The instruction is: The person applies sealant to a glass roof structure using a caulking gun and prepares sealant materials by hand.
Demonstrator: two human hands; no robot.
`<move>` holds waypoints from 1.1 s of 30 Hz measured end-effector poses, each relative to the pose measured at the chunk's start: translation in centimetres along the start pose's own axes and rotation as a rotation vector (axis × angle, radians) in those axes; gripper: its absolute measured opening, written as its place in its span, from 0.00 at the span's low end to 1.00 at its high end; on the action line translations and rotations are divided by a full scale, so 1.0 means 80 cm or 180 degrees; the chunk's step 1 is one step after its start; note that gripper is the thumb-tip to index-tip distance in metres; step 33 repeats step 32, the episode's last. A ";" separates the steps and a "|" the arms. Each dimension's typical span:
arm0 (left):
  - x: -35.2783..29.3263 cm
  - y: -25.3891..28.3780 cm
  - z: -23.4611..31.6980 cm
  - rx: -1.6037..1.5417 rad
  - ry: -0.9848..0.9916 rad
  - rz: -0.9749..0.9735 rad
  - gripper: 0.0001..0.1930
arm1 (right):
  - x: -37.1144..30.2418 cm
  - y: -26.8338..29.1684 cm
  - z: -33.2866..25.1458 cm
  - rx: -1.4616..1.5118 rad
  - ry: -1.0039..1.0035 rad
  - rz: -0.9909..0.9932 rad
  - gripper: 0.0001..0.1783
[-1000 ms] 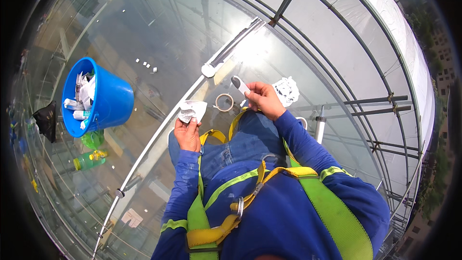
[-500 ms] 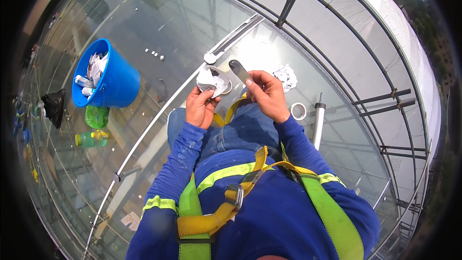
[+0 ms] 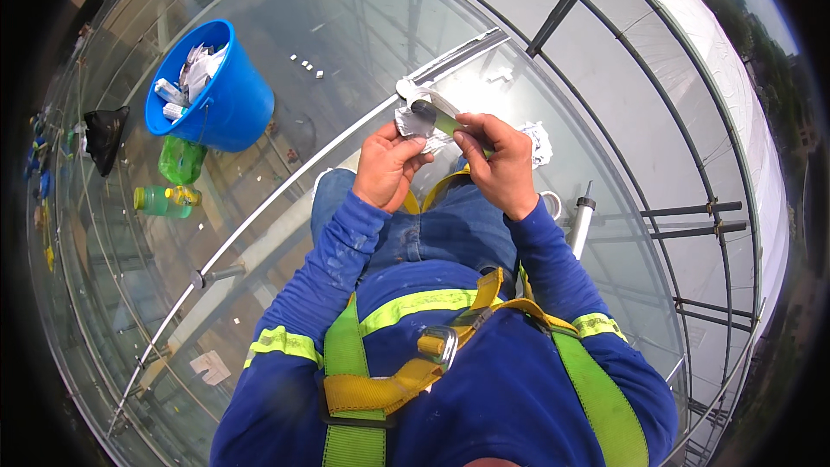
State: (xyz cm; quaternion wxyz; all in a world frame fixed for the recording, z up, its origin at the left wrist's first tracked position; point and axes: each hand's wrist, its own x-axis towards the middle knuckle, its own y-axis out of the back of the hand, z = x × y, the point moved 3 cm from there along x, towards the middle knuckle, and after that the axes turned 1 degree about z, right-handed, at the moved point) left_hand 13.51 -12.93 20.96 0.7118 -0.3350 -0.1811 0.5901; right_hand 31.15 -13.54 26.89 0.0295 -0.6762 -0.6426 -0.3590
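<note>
In front of my lap, my left hand pinches a crumpled piece of white paper between thumb and fingers. My right hand grips a flat, narrow spatula with a dark rounded end. That end lies against the paper, close to my left fingertips. Beyond both hands, a white bead of sealant runs along the joint between glass panels. Beside my right hand sits another crumpled white paper. A white ring-shaped roll, partly hidden by my right wrist, lies near a caulking gun.
A blue bucket full of waste paper and tubes stands at the left. Near it are a green bottle, a pale green bottle with a yellow cap and a black bag-like object. Dark metal pipes curve along the right.
My right hand has brought the spatula leftward onto the paper in my left hand. The paper is now folded nearer the spatula's dark end. The whole view has shifted slightly.
</note>
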 end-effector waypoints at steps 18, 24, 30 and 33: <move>-0.006 0.003 0.022 -0.0148 -0.0512 0.0230 0.10 | 0.012 -0.065 -0.028 0.0436 0.0156 -0.0074 0.07; 0.003 0.023 0.033 0.0125 -0.0884 0.0741 0.06 | 0.018 -0.088 -0.020 0.0487 0.0210 -0.0360 0.06; -0.010 0.037 0.062 0.0015 -0.0787 0.0729 0.08 | 0.030 -0.113 -0.021 0.0723 -0.0216 -0.0470 0.08; -0.011 0.060 0.073 0.0616 -0.1115 0.0878 0.10 | 0.036 -0.131 -0.027 0.0686 -0.0124 -0.0628 0.08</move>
